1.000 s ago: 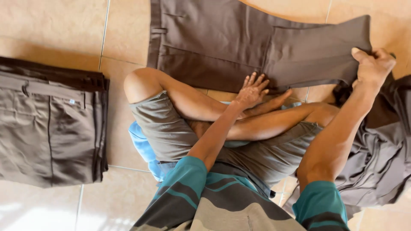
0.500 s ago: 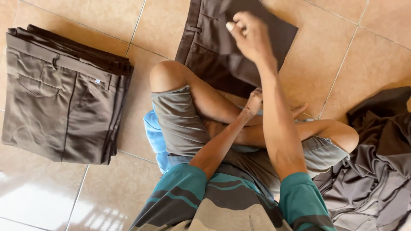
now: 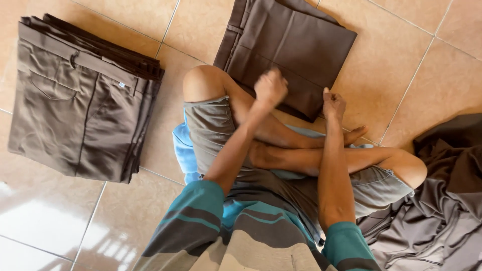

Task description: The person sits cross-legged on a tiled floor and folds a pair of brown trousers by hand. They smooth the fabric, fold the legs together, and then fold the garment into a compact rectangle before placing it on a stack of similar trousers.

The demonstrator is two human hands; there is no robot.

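Observation:
I sit cross-legged on a tiled floor. A pair of dark brown trousers [image 3: 296,45], folded in half, lies flat just beyond my knees. My left hand [image 3: 271,88] is over its near edge with the fingers curled into a fist, slightly blurred. No cloth shows inside it. My right hand [image 3: 333,104] is at the near right corner of the folded trousers, fingers closed on the edge of the fold. Both forearms reach forward over my crossed legs.
A neat stack of folded brown trousers [image 3: 80,100] lies on the floor to my left. A loose heap of brown cloth [image 3: 442,200] lies at my right. I sit on a blue cushion [image 3: 182,150]. Beige floor tiles [image 3: 427,65] surround everything.
The trouser legs were folded over from the right onto the waist part. My right hand came down from the top of the fold to its near corner, and my left hand rose from my lap.

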